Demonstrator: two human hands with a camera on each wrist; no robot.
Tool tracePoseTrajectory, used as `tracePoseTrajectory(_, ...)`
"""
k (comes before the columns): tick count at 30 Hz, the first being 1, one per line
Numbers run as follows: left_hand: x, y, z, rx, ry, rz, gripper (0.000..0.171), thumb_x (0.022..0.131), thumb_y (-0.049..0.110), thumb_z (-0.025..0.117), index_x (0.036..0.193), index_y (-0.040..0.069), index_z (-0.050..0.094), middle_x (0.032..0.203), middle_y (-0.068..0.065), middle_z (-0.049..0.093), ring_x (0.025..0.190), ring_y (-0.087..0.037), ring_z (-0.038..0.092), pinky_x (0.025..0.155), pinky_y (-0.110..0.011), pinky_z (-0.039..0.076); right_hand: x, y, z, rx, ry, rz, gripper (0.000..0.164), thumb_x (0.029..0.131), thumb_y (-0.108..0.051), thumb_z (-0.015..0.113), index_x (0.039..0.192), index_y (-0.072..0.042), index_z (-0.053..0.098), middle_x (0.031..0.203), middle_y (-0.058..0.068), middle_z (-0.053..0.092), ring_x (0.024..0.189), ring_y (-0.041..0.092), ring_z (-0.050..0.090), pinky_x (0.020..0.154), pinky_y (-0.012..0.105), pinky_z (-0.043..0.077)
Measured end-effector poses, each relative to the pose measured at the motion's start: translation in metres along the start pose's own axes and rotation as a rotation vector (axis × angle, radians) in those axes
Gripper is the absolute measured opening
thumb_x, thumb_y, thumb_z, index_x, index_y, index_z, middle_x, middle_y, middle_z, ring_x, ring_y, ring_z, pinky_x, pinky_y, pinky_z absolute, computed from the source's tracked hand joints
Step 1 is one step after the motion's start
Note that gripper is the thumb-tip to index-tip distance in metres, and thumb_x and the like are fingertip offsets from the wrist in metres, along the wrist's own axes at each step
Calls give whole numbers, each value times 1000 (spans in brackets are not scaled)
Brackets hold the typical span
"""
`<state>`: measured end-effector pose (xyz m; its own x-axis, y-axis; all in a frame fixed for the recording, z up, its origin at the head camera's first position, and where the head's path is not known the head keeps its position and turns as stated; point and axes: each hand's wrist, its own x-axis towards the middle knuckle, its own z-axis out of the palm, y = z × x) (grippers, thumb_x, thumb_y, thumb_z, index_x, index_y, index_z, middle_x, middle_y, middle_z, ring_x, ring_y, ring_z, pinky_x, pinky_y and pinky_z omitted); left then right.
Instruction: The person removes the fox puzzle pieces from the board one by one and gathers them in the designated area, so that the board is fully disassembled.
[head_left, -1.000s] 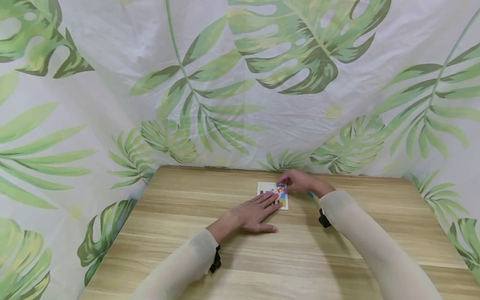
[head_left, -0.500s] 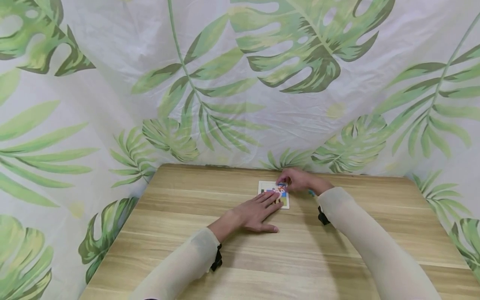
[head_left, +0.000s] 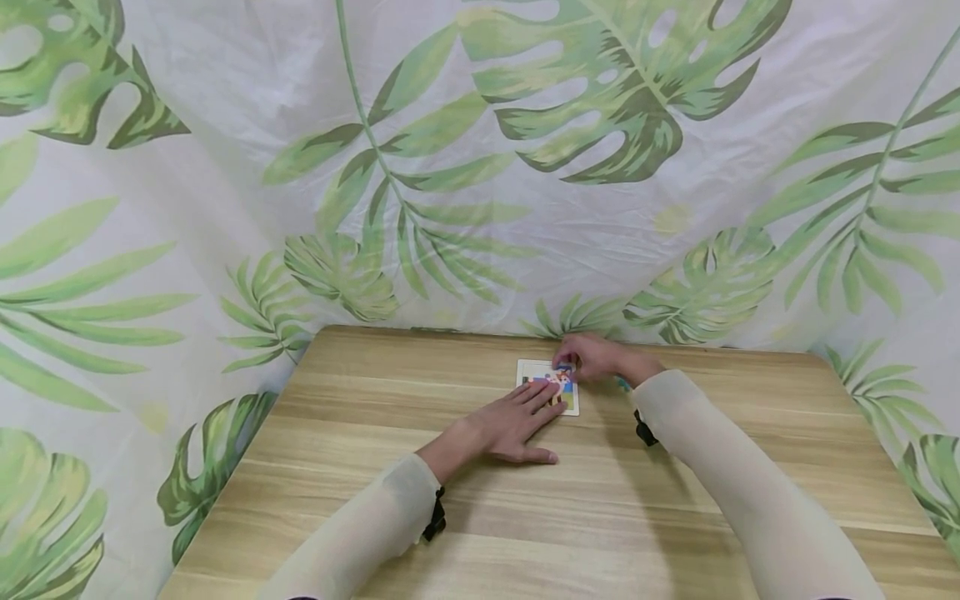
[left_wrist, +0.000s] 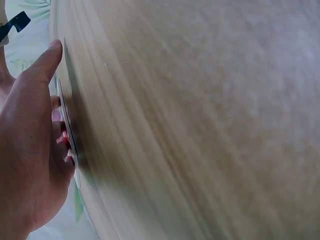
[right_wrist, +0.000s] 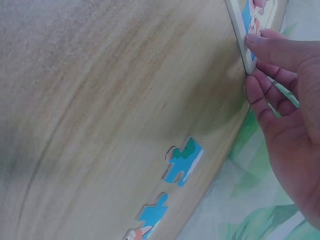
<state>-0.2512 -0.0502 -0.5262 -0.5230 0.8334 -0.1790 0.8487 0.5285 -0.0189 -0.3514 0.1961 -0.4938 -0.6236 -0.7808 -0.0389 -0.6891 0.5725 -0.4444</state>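
A small jigsaw puzzle with a white frame and a colourful cartoon picture lies near the table's far edge. My left hand rests on its lower left part, palm down, fingers spread and covering some of the picture; the thumb touches the bare wood. At the puzzle's upper right corner, my right hand has its thumb and forefinger drawn together over a blue puzzle piece, mostly hidden by the fingertips. In the right wrist view the thumb crosses the frame, and other fingers lie along the corner's outer side.
Loose blue puzzle pieces lie on the table beside the right wrist: one with a green patch, another piece near it with an orange figure. A leaf-printed cloth hangs right behind the wooden table.
Both hands keep their places at the puzzle. Only the head view shifts very slightly.
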Motion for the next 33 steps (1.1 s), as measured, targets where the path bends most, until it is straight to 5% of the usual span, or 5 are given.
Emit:
tracePoseTrajectory(18,1,2,-2,-3,-20,-27,94,102,79,35,172,19,18,178,-13,8,165,-29,6,133,-41,9,8,-2,-4,-29,-40,-16,25,75,6,79,96,-5,72,94,14,64,88,32,61,78,33,49)
tracePoseTrajectory(25,1,3,-4,-14,-34,-31,94,102,78,37,172,19,17,178,-12,8,165,-28,5,133,-41,9,6,0,0,-32,-34,-17,30,80,4,79,108,-5,74,102,15,66,94,34,63,83,38,51)
tracePoseTrajectory(33,2,4,-3,-14,-33,-39,94,101,79,37,172,19,18,178,-12,9,165,-27,6,133,-41,9,5,-3,0,0,-31,-24,28,79,9,75,101,-7,76,99,15,64,92,33,61,81,38,50)
